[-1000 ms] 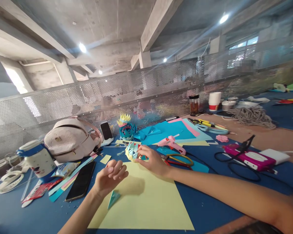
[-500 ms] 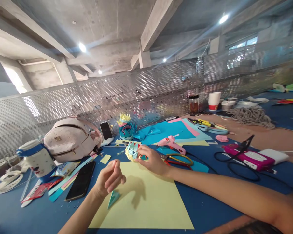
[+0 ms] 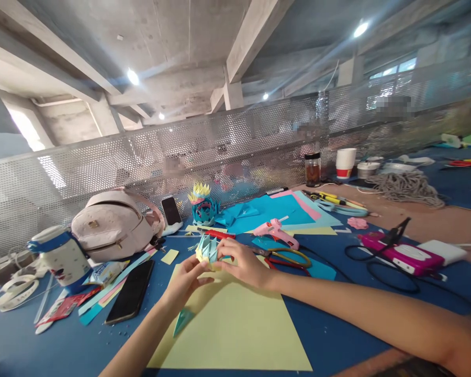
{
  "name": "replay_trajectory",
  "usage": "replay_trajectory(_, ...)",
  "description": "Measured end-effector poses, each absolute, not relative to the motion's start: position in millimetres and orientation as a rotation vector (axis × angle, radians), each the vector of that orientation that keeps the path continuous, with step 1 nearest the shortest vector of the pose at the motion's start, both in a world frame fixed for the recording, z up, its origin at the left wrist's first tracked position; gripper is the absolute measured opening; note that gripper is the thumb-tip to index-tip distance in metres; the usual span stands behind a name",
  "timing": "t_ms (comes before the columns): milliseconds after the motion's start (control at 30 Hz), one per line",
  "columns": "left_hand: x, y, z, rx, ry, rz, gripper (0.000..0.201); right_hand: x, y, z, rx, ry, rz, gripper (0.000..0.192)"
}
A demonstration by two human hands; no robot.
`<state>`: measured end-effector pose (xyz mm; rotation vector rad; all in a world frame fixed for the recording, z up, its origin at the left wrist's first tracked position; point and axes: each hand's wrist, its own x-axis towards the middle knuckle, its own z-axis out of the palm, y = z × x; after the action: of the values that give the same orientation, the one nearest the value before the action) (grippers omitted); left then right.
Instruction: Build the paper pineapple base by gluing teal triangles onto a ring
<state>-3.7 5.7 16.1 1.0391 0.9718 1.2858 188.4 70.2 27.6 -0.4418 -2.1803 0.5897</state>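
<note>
A small ring of folded paper pieces point(image 3: 206, 250), pale blue and yellow with pointed tips, is held up between both hands. My left hand point(image 3: 183, 281) grips its lower left side between thumb and fingers. On the right side, my right hand point(image 3: 248, 262) has its fingers closed around it, hiding part of the ring. Beneath them lies a large yellow paper sheet point(image 3: 235, 330) on the blue table. One folded light-blue paper triangle point(image 3: 182, 321) rests on the sheet's left part, below my left wrist.
Scissors point(image 3: 288, 259) and a pink glue gun point(image 3: 275, 230) lie right of my right hand. A taller paper model point(image 3: 204, 207) stands behind. To the left are a black phone point(image 3: 130, 292), a backpack point(image 3: 112, 225) and a bottle point(image 3: 63, 259). A magenta device point(image 3: 402, 254) with cables sits right.
My left hand has moved up and right from above the sheet and now grips the paper ring. The ring is raised and turned, tips upward, still in my right hand.
</note>
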Motion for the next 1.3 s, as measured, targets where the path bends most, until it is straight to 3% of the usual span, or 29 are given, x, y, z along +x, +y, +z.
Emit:
replay_trajectory(333,-14.0,14.3,16.4,0.996,1.013,1.496,0.036,188.9,76.7,27.5,-0.586,-2.033,0.608,0.009)
replay_trajectory(500,-10.0,11.8,17.5,0.927,0.92,1.547,0.032,189.3,90.1,9.3,-0.658,-2.278,0.568,0.018)
replay_trajectory(667,-10.8,12.0,19.1,0.898,0.903,1.608,0.031,190.2,90.4,1.2,-0.655,-2.539,0.245,0.033)
replay_trajectory(900,-8.9,10.8,21.4,0.899,0.894,1.61,0.031,191.8,78.0,16.5,-0.687,-2.634,-0.114,0.019)
replay_trajectory(1300,-11.7,12.7,17.5,0.934,0.892,1.585,0.032,190.0,79.1,14.2,-0.655,-2.524,0.068,0.019)
